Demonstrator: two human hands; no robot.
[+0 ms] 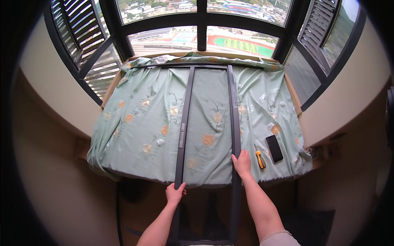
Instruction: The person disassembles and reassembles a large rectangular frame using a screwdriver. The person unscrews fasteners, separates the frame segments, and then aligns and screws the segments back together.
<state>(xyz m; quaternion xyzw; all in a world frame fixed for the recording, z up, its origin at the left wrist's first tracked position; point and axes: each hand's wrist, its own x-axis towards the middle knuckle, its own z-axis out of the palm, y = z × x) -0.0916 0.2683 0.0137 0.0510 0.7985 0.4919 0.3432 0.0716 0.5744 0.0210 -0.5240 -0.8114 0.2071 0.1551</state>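
Note:
A long dark-grey window screen frame (pixel 181 141) with fine mesh lies over the green cloth (pixel 131 151), its near end reaching past the cloth's front edge. My left hand (pixel 175 194) is closed around the left rail, just beyond that edge. Farther up, my right hand (pixel 242 164) grips the right rail with the thumb on the inner side. Beside the right hand lie a yellow-and-black screwdriver (pixel 260 160) and a black smartphone (pixel 274 149), both on the cloth.
Behind the cloth stand tall dark-framed windows (pixel 201 30), with louvred side panels (pixel 80 24) at the left. Pale curved walls (pixel 49 86) close in on both sides. A thin dark bar (pixel 250 67) runs across the cloth's far end. Small clear plastic scraps (pixel 160 142) lie on the cloth.

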